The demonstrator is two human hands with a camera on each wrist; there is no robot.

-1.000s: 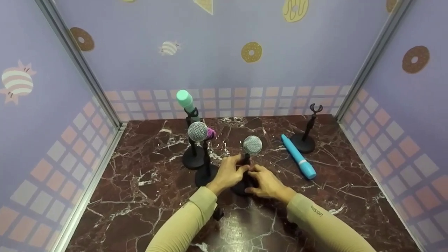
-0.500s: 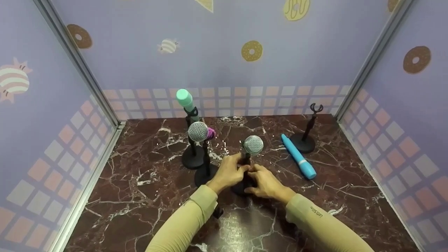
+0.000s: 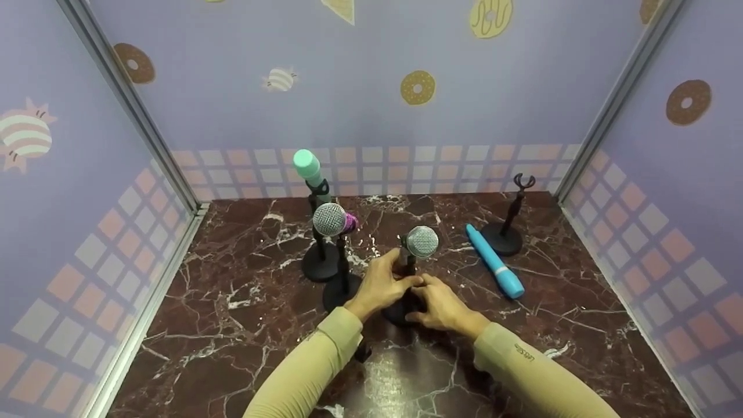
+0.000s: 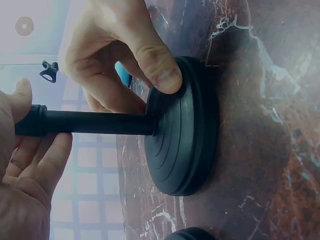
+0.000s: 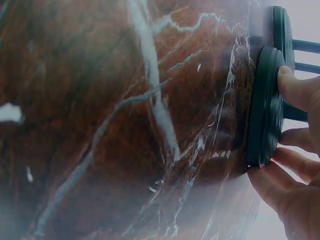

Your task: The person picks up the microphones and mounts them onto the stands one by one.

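Note:
A microphone with a silver mesh head sits on a black stand at the middle of the table. My left hand grips the upper pole; in the left wrist view, thumb and fingers wrap the collar of the black pole. My right hand holds the round black base, its thumb on the upper face. Fingers reach the base's rim in the right wrist view. The microphone's body is mostly hidden behind my left hand.
Left of my hands, a purple microphone with a silver head and a mint-green microphone stand on black stands. A blue microphone lies at right beside a bare stand. Patterned walls enclose the marble table.
The silver head between my hands has shifted slightly to the right. My left thumb has moved a little right across the pole. My right hand stays at the base.

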